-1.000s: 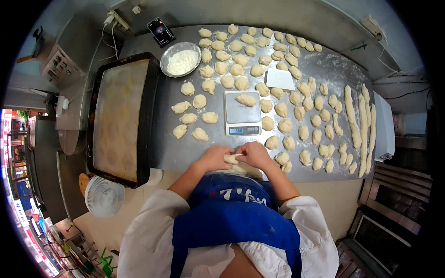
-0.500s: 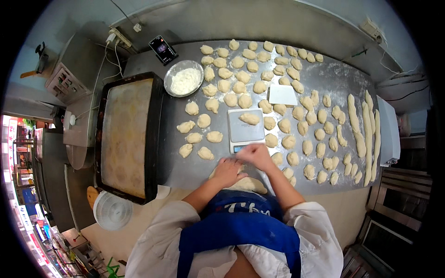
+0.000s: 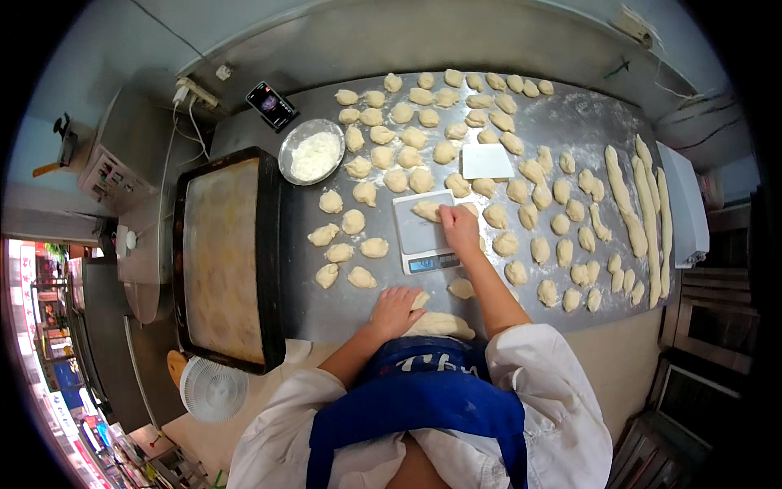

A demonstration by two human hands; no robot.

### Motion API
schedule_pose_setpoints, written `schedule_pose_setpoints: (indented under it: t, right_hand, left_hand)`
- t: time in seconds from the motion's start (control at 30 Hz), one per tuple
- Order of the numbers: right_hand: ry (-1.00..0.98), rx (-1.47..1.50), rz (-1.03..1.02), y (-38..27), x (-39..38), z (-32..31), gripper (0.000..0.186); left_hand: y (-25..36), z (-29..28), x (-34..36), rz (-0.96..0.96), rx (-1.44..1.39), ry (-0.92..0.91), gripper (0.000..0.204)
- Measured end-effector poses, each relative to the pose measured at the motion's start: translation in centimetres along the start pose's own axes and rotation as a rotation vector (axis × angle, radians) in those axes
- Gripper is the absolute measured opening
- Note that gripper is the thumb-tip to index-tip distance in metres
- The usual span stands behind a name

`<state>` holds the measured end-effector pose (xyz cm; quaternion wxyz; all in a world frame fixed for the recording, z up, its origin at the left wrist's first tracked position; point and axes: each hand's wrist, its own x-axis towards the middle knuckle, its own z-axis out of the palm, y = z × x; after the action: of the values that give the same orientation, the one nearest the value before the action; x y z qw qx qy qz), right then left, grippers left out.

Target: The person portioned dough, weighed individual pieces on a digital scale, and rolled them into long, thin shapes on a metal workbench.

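Note:
A digital scale (image 3: 432,262) with a grey plate stands mid-table, a dough piece (image 3: 425,210) lying on its plate. My right hand (image 3: 461,231) reaches over the plate's right side, fingers closed at the right end of that piece; its fingertips are partly hidden. At the table's front edge my left hand (image 3: 397,310) lies with fingers stretched, touching a small bit of dough (image 3: 420,301). Just in front of my apron rests a larger dough lump (image 3: 440,326). A single dough piece (image 3: 461,288) sits left of my right forearm.
Several rows of dough pieces (image 3: 421,180) cover the table (image 3: 314,314). Long dough ropes (image 3: 623,200) lie at the right. A white square plate (image 3: 487,161) stands behind the scale. Left are a flour bowl (image 3: 314,152), a phone (image 3: 270,106) and a black-rimmed baking tray (image 3: 270,261).
My right hand has moved away from my left, forward to the dough piece on the scale. My left hand has stayed near the front edge. The view has shifted slightly.

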<state>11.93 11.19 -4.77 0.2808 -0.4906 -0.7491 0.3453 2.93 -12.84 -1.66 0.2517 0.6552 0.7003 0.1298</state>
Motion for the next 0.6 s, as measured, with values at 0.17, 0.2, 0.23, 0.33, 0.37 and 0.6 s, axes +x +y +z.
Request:
schedule_pose_setpoints:
  t: [0.17,0.2,0.23,0.33,0.37,0.6]
  right_hand:
    - [0.154,-0.004,-0.205,-4.1,0.4,-0.2,0.034]
    - [0.156,0.029,-0.298,-4.2,0.6,0.1,0.036]
    - [0.177,-0.050,-0.364,-4.2,0.4,0.5,0.034]
    - [0.003,-0.192,-0.428,-0.9,0.1,-0.2,0.033]
    - [-0.101,-0.215,-0.431,-0.1,0.1,-0.7,0.034]
    - [0.466,-0.035,0.165,8.9,-2.4,-15.1,0.032]
  left_hand:
    - [-1.6,1.6,-0.2,-0.051,-0.176,0.000,0.064]
    - [-2.0,1.9,-0.6,-0.065,-0.211,0.014,0.066]
    - [-2.2,1.9,-1.1,-0.054,-0.172,0.006,0.066]
    - [-2.8,1.1,-1.5,-0.024,-0.074,-0.008,0.066]
    - [-2.4,0.3,-1.9,-0.023,-0.064,-0.014,0.066]
    - [-0.4,-1.2,-3.1,-0.329,0.053,0.009,0.058]
